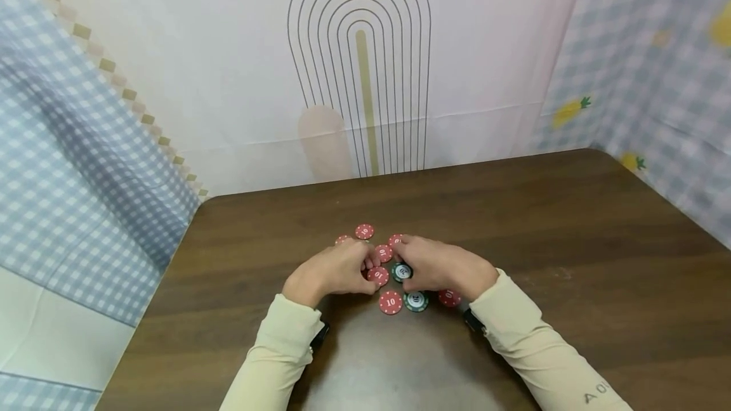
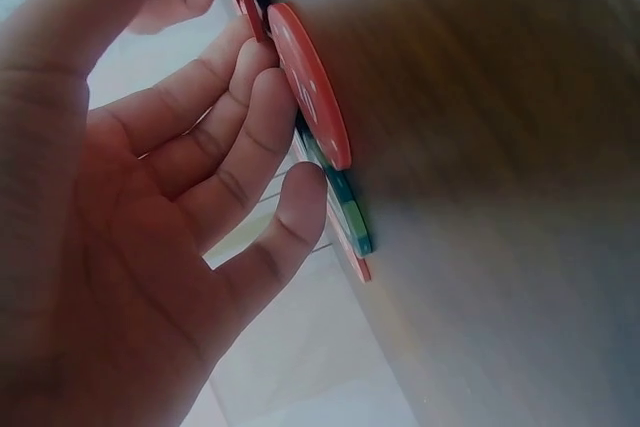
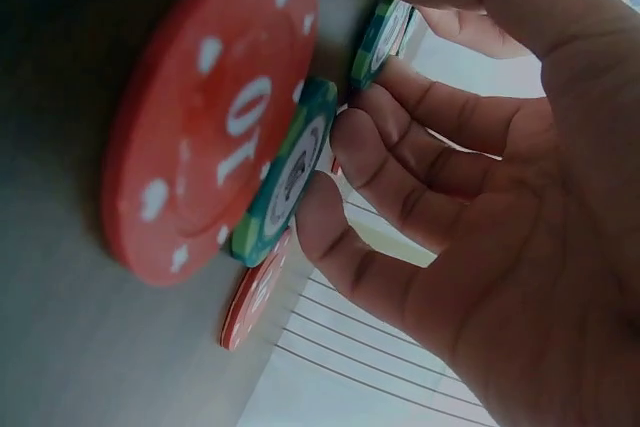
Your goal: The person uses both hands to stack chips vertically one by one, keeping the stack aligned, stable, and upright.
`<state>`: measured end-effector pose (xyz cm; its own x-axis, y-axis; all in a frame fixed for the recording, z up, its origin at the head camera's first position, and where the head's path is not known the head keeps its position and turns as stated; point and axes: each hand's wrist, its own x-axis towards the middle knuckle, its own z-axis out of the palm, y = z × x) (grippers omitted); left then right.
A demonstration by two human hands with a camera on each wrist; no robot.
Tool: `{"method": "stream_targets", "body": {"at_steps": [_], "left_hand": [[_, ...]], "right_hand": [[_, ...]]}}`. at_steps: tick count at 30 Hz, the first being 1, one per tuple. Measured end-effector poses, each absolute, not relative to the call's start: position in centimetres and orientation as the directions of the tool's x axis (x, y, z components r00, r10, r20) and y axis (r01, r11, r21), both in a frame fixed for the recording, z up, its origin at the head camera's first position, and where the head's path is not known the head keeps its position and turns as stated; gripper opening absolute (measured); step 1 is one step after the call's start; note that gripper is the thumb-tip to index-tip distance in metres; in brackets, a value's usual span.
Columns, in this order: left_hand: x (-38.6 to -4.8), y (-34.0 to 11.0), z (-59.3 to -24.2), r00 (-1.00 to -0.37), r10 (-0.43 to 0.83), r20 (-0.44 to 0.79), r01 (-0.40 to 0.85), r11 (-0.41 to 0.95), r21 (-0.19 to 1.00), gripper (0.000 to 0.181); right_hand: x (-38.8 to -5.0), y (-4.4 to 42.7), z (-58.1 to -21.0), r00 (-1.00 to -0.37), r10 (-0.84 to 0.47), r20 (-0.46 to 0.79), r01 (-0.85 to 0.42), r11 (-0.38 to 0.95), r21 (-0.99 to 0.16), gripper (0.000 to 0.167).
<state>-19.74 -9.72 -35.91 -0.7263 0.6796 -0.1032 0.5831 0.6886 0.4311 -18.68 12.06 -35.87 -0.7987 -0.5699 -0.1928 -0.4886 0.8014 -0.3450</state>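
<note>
Poker chips, red ones marked 10 and green ones marked 20, lie spread flat on a brown table. My left hand [image 1: 337, 269] rests at the left of the group, fingers loosely bent, beside a red chip [image 1: 378, 276]. In the left wrist view its fingertips reach the edge of a red chip [image 2: 312, 87], with a green chip [image 2: 352, 219] just past the index finger. From the right, my right hand [image 1: 442, 265] reaches over the group beside a green chip [image 1: 401, 271]. Its relaxed fingertips touch or nearly touch a green chip [image 3: 290, 177] in the right wrist view; the hand partly hides other chips.
Nearest the body lie a red chip [image 1: 391, 302], a green chip [image 1: 416, 300] and another red chip [image 1: 449, 297] by the right wrist. A red chip [image 1: 364, 231] lies at the back. The wooden table [image 1: 571, 227] ends at a patterned cloth wall [image 1: 240, 68].
</note>
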Motion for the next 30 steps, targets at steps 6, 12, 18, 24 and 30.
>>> {"method": "stream_targets", "body": {"at_steps": [6,12,18,24,30], "left_hand": [[-20.1,-9.3,-35.6,-0.713,0.695,-0.094,0.606,0.678,0.417,0.017],[-20.2,-9.0,-35.7,-0.702,0.709,-0.067,0.622,0.656,0.427,0.014],[-19.7,-9.0,-36.3,-0.700,0.710,-0.078,0.593,0.639,0.489,0.011],[-20.0,-8.9,-36.2,-0.704,0.709,-0.050,0.592,0.624,0.510,0.012],[-20.1,-9.1,-36.0,-0.725,0.687,-0.052,0.572,0.643,0.510,0.014]], "right_hand": [[-19.1,12.3,-35.6,-0.800,-0.573,-0.177,-0.482,0.790,-0.377,0.034],[-19.0,12.0,-35.7,-0.784,-0.614,-0.090,-0.545,0.751,-0.372,0.034],[-18.5,11.5,-36.5,-0.793,-0.603,-0.084,-0.530,0.753,-0.390,0.030],[-18.4,11.3,-36.3,-0.797,-0.601,-0.067,-0.535,0.753,-0.383,0.032],[-18.3,10.9,-36.1,-0.797,-0.600,-0.067,-0.539,0.757,-0.369,0.028]]}}
